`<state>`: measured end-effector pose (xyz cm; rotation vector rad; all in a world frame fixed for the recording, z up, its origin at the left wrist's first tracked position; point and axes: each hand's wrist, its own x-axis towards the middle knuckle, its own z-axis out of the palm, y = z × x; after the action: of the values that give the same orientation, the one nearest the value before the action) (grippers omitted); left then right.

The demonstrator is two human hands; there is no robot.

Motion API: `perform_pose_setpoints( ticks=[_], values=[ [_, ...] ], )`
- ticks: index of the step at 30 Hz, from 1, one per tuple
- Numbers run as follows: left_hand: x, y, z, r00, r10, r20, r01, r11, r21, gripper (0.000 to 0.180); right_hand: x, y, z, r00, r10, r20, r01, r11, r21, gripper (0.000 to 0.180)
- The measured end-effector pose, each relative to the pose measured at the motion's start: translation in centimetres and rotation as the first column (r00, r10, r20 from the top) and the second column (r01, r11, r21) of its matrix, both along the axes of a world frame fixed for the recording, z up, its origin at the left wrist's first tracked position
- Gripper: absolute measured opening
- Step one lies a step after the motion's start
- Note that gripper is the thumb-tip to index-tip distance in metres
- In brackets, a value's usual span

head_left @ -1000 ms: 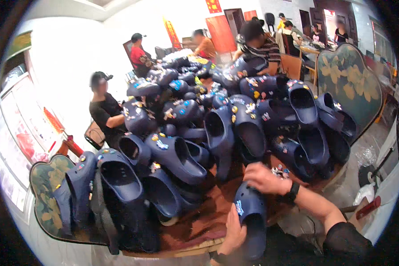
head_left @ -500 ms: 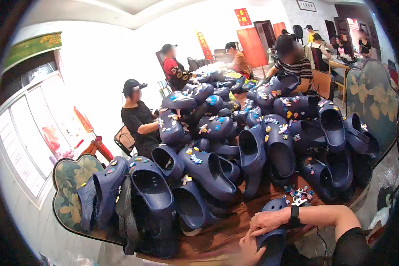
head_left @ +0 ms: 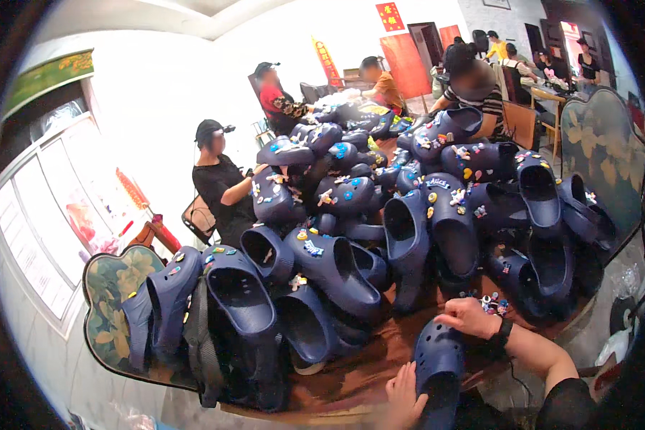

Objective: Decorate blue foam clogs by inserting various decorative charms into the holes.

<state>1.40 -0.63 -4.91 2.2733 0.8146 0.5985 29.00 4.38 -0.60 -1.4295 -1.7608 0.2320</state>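
Both hands sit at the lower right of my view: the left hand (head_left: pixel 404 401) holds the navy clog (head_left: pixel 437 352) by its left side, while the right hand (head_left: pixel 471 317) curls over its toe; I can't tell whether those fingers pinch anything. Small charms (head_left: pixel 491 304) lie just beyond; I see decorated clogs (head_left: pixel 344 193) heaped mid-frame.

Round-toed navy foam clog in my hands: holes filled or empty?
Empty where visible: the navy clog shows bare, dark holes. Under the right hand, cannot tell.
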Motion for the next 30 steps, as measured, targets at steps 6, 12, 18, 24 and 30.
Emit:
perform_pose_setpoints(
  ticks=[6,12,18,24,30],
  values=[
    [-1.0,0.2,3.2,0.992,0.087,-0.090,-0.081,0.994,0.069,0.077,1.4,-1.1,0.1,0.979,-0.167,-0.118,0.140,0.968,-0.208,0.043],
    [-5.0,4.3,2.8,0.949,0.021,-0.315,0.048,0.976,0.211,0.058,-3.3,0.6,1.9,0.989,-0.024,-0.148,-0.007,0.978,-0.209,0.041],
    [-7.1,3.2,9.3,0.936,0.104,-0.338,0.138,0.772,0.620,0.053,-6.9,1.1,-0.7,0.983,0.015,0.184,0.012,0.989,-0.147,0.052],
    [-8.2,-4.6,13.8,0.992,0.118,-0.042,-0.116,0.992,0.044,0.016,-7.0,2.3,-2.3,0.972,-0.059,0.229,0.060,0.998,0.001,0.044],
    [-2.1,-5.1,5.1,0.996,-0.016,-0.091,0.042,0.956,0.291,0.055,-6.6,1.1,-1.9,0.963,0.064,0.261,-0.083,0.995,0.061,0.029]
  ],
)
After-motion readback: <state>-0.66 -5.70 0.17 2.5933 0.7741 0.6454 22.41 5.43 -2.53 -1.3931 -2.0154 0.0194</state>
